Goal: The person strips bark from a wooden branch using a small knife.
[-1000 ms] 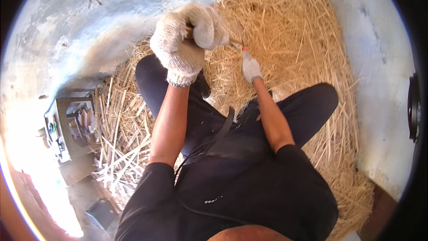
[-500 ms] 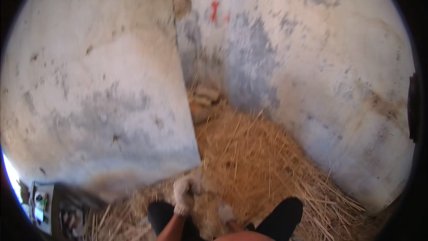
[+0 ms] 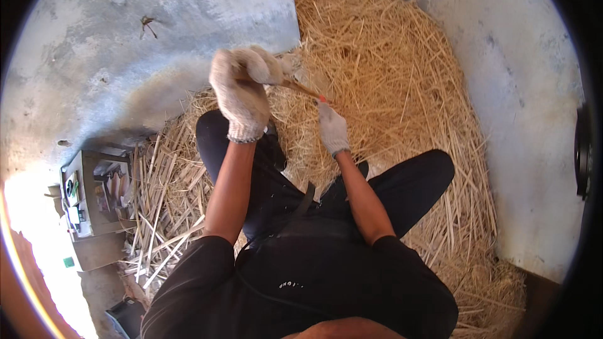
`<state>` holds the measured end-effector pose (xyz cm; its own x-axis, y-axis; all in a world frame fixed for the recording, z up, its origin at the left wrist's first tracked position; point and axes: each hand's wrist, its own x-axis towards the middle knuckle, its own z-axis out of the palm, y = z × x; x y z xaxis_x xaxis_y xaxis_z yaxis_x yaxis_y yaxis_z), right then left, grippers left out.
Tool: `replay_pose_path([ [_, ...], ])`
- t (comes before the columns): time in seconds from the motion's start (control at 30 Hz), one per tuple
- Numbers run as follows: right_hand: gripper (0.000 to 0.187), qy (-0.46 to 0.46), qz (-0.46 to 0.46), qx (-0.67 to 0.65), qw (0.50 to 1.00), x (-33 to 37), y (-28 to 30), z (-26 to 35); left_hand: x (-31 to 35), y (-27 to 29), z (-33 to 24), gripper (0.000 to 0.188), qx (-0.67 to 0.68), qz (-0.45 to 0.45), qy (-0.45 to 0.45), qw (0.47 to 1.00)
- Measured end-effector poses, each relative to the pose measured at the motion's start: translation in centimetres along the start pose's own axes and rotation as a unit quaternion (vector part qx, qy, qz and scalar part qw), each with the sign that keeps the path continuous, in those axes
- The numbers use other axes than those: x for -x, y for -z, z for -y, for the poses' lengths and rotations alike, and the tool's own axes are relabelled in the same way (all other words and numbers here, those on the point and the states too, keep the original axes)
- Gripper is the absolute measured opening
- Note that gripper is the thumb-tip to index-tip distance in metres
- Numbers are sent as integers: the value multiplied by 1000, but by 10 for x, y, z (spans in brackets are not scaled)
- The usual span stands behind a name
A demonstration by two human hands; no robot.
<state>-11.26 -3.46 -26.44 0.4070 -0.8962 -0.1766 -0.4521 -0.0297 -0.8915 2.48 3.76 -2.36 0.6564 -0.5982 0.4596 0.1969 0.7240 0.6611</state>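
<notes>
My left hand, in a whitish knitted work glove, is raised in front of my left knee with its fingers curled round a thin brown strip. The strip slants down to the right, toward my right hand, lower and over the straw. That hand wears the same kind of glove. Its fingers are closed at the strip's far end, beside a small red-orange spot. What the red spot belongs to is too small to tell, and the right fingertips are partly hidden.
A heap of straw and shavings lies before my bent legs. Split strips are strewn at the left. Pale, stained walls rise on both sides. A small cabinet holding small items stands at the left, near a bright opening.
The view has tilted down, so my torso, both forearms and more of the floor now show. My hands appear higher in the picture, and the strip between them has become visible.
</notes>
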Motion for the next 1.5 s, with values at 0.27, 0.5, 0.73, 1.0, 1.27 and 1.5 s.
replay_pose_path([
  [0.27, 75, -78, 14, 229, 970, -34, -6, -98, 8, -5, 1, 63, 7, 1, 70, 998],
  [0.5, 67, 51, 11, 2, 999, -5, -1, 10, 11, 2, -1, 65, -8, 2, 43, 999],
  [0.73, 84, -104, -10, 131, 986, -66, 2, -122, 13, -4, 4, 53, 37, 160, -3, 986],
  [1.0, 66, 46, -83, 16, 995, -38, 24, -21, 12, -5, 3, 68, 12, -7, 82, 997],
  [1.27, 92, -165, 107, 244, 949, -17, -12, -129, 18, -9, 7, 44, 58, 124, -20, 990],
  [1.5, 84, -190, -7, 80, 979, -25, 12, -22, 1, 12, 4, 66, 21, 38, 61, 997],
])
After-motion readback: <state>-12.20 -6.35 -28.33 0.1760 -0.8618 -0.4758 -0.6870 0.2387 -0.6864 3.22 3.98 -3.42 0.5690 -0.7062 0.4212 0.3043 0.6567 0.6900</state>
